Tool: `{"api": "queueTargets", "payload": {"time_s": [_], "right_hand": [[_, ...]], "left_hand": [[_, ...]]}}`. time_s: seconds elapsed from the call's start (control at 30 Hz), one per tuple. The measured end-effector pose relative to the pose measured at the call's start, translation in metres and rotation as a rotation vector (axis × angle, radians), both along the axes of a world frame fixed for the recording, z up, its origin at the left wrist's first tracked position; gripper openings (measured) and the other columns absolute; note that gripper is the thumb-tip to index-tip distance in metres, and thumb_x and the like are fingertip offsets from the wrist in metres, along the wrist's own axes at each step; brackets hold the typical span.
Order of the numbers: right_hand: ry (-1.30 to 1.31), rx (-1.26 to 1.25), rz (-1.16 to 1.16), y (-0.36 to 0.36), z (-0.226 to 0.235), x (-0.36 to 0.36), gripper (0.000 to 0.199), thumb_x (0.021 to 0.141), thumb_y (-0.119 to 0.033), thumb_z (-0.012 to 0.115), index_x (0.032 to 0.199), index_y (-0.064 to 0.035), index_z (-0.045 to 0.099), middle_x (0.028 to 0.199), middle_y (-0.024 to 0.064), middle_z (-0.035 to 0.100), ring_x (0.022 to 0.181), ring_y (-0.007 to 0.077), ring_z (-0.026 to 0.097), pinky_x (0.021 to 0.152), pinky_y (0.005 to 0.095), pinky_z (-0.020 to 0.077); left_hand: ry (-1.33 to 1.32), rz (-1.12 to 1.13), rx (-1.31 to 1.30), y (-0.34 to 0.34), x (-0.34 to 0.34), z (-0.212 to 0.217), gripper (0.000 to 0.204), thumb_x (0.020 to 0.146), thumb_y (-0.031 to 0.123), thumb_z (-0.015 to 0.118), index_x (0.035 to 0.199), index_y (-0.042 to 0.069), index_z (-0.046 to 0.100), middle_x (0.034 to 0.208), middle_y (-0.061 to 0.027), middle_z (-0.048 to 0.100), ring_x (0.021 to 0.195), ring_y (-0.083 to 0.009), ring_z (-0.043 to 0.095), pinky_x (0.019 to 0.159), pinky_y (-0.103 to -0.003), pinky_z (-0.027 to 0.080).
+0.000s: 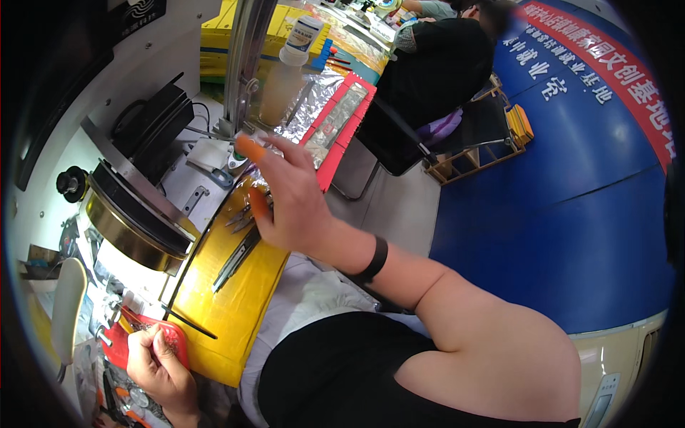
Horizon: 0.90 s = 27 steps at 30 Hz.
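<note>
My right hand (294, 207) reaches over the yellow work surface (221, 321), thumb and forefinger spread and covered in orange finger sleeves. It appears to hold nothing. Partly behind its thumb are small metal pliers (241, 217); a utility knife (235, 260) lies just nearer to me. At the lower left my left hand (160, 374) is closed, with its fingers curled over a red tray (180, 341). Thin orange-brown sticks (132, 319) show beside its fingertips, but I cannot make out what the fist grips.
A bottle of cloudy liquid (282, 89) stands beyond my right hand, beside a metal post (246, 64). A round brass-coloured machine part (132, 235) borders the work surface at left. A red board (349, 118) lies at the far side, near a seated person (442, 78).
</note>
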State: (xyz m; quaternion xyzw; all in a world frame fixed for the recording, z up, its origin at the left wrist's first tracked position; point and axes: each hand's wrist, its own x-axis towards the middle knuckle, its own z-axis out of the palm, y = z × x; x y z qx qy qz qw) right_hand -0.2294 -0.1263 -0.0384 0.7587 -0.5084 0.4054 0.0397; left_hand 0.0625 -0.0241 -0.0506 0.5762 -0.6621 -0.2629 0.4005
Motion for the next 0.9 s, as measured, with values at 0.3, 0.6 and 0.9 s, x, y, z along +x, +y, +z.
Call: {"api": "queueTargets", "payload": {"time_s": [0.3,0.6,0.9], "right_hand": [[0.099,0.149,0.092,-0.017,0.0,-0.03,0.05,0.074,0.007,0.057,0.123,-0.0029,0.056,0.128,0.0114,0.061,0.135,0.0369,0.044,0.117,0.0559,0.0195],[0.405,0.163,0.094,-0.033,0.017,-0.024,0.044,0.075,0.006,0.061,0.117,-0.0042,0.058,0.112,0.017,0.066,0.122,0.036,0.054,0.109,0.0507,0.0343],[0.196,0.299,0.272,-0.006,0.013,-0.033,0.016,0.077,-0.009,0.075,0.093,-0.0083,0.07,0.095,0.0055,0.064,0.091,0.0277,0.063,0.08,0.0375,0.0496]], "left_hand": [[-0.019,0.006,-0.026,0.0,-0.004,0.003,0.012,0.097,0.001,0.05,0.094,-0.007,0.058,0.08,-0.0077,0.057,0.072,-0.0123,0.054,0.067,-0.024,0.044],[0.023,0.023,-0.036,0.002,-0.002,0.001,0.009,0.096,0.0,0.051,0.092,-0.006,0.057,0.077,-0.0075,0.056,0.07,-0.0138,0.054,0.065,-0.025,0.044],[-0.106,0.041,-0.226,0.009,-0.001,0.016,0.004,0.088,0.0,0.061,0.087,-0.004,0.06,0.074,-0.0153,0.06,0.063,-0.0272,0.057,0.062,-0.033,0.045]]}}
